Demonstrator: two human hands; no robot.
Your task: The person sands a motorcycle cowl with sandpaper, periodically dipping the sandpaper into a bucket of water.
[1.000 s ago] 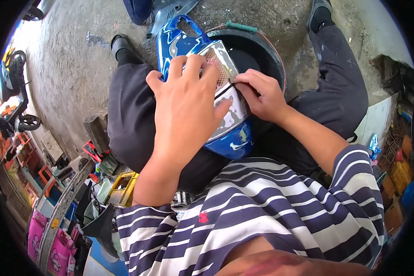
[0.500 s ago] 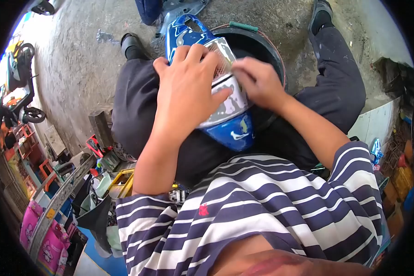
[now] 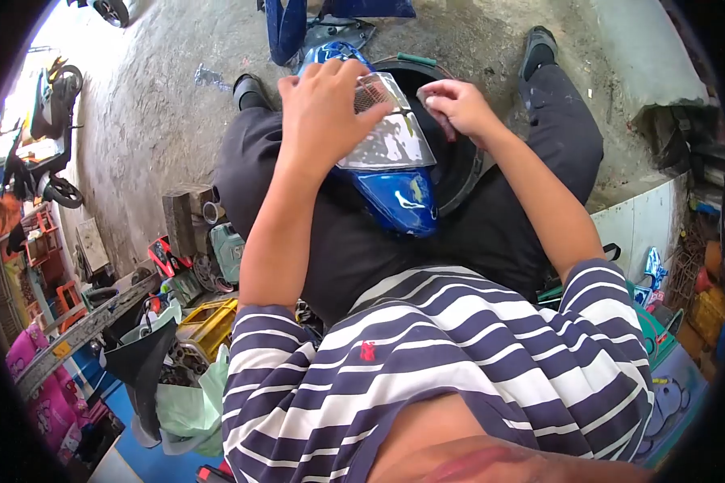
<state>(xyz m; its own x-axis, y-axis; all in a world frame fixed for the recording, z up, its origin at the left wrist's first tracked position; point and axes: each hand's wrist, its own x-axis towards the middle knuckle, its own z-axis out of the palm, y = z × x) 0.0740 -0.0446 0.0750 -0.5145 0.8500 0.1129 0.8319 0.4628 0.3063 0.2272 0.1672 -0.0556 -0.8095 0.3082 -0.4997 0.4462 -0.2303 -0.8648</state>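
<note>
A glossy blue motorcycle fairing panel (image 3: pixel 399 197) lies across my lap, with a grey-and-white patchy band and a mesh insert (image 3: pixel 372 95). My left hand (image 3: pixel 326 113) grips its upper left side, fingers over the edge and thumb across the mesh. Just right of the panel, my right hand (image 3: pixel 463 111) is closed in a pinch above a black bucket (image 3: pixel 469 181). Between its fingers is a small brownish piece of what looks like sandpaper (image 3: pixel 449 129). Part of the panel's far end is hidden behind my left hand.
Blue panels (image 3: pixel 288 30) and a grey plastic part (image 3: pixel 338 32) lie on the concrete floor ahead. A motorbike (image 3: pixel 52 137) stands far left. A yellow crate (image 3: pixel 205 328) and assorted parts sit at my left; a white board (image 3: pixel 644 217) is at right.
My right hand has come off the panel's surface and moved right, over the bucket. My left hand still holds the panel. The camera view has shifted slightly.
</note>
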